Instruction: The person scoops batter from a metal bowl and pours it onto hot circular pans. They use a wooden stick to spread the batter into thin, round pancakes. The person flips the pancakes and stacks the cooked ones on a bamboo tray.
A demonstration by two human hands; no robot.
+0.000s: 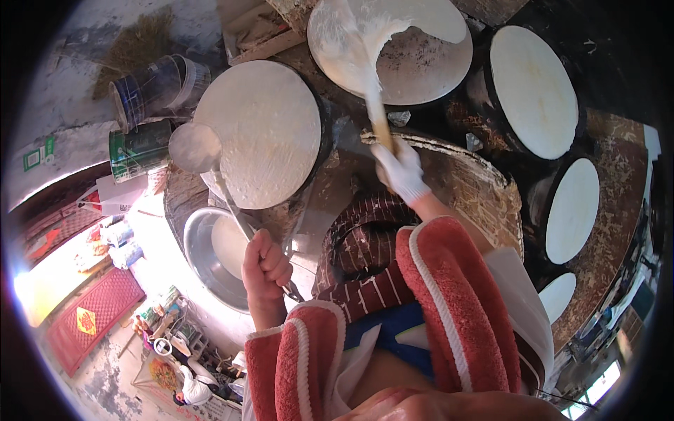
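Observation:
My left hand (266,266), bare, grips the metal handle of a ladle (196,148); its bowl hangs by the left edge of a round griddle (258,131) coated with pale batter. My right hand (401,171), in a white knit glove, is closed on the wooden handle of a brush or scraper (380,118), whose far end is blurred over a second round griddle (421,87). Pale batter or a thin sheet covers part of that griddle, and a dark speckled patch lies bare. Below the ladle, a metal basin (205,263) holds pale batter.
Several more round griddles with pale surfaces, one at upper right (534,92), curve down the right side. A worn, crusted rim (474,163) runs before me. Buckets, one green (139,150), stand at left. A person in white (195,387) is at lower left.

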